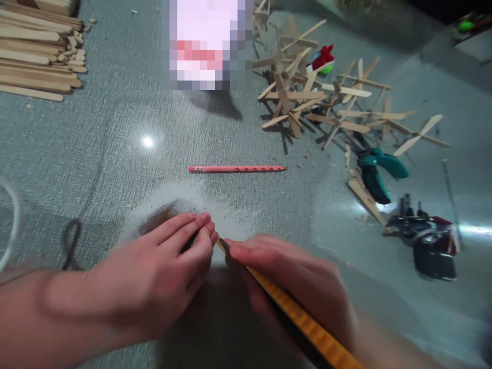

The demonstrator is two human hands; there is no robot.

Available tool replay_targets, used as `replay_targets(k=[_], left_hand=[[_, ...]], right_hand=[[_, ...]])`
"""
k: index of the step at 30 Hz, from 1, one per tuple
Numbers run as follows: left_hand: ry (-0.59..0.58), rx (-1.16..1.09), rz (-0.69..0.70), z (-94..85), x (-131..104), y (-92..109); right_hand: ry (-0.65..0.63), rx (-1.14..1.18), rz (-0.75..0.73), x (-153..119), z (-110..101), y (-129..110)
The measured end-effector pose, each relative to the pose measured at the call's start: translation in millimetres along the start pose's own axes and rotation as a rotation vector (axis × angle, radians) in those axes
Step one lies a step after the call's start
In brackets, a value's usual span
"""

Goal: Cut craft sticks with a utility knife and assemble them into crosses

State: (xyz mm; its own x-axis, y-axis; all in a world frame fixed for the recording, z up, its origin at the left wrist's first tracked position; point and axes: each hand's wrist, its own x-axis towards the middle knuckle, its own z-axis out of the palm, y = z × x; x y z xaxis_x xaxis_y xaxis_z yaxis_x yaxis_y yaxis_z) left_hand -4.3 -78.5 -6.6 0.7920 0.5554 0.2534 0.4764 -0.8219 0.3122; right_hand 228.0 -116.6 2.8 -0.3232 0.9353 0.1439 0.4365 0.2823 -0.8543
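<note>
At the lower middle, my left hand (161, 271) is closed, its fingertips pinched together close to the tabletop. Whatever those fingers pinch is hidden. My right hand (295, 287) wraps round a long yellow-and-black tool (307, 320), which slants from the bottom edge up toward the left fingertips. The tool's narrow front end lies right beside them; its exact kind is unclear. Pale powder (246, 215) covers the tabletop around the fingers. Just beyond the hands lies a pink pencil (238, 168), eraser end to the left.
Stacked craft sticks (38, 56) lie at the far left. Crossed-stick pieces (300, 97) pile up at the back right, near teal-handled pliers (372, 174). A dark tool (426, 241), blurred, lies at the right. A pixelated object (207, 31) stands at the back.
</note>
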Motion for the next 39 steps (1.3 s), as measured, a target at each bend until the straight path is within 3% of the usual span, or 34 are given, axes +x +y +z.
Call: replay_targets(k=[6,16,23,28,33,39], left_hand=[[-0.01,-0.028,-0.011,-3.7,0.6,-1.9],[-0.022,-0.129,-0.107,0.1,-4.3,-0.5],[-0.086,-0.11,-0.05,2.8,-9.9,-4.0],[-0.104,-0.098,-0.022,4.2,-12.9,-3.4],[-0.092,-0.098,-0.038,5.5,-12.9,-1.2],[-0.086,-0.111,-0.097,5.6,-13.5,0.4]], right_hand=[[-0.064,-0.069,-0.029,-0.5,-6.1,-1.6],[-0.042,-0.047,-0.058,-0.7,-5.6,0.1],[-0.025,-0.038,-0.081,-3.5,-4.1,6.0],[0.272,-0.074,-0.074,-4.3,-2.4,4.8],[0.022,-0.06,-0.125,7.9,-10.0,3.8],[-0.018,-0.018,-0.138,8.4,-8.1,9.0]])
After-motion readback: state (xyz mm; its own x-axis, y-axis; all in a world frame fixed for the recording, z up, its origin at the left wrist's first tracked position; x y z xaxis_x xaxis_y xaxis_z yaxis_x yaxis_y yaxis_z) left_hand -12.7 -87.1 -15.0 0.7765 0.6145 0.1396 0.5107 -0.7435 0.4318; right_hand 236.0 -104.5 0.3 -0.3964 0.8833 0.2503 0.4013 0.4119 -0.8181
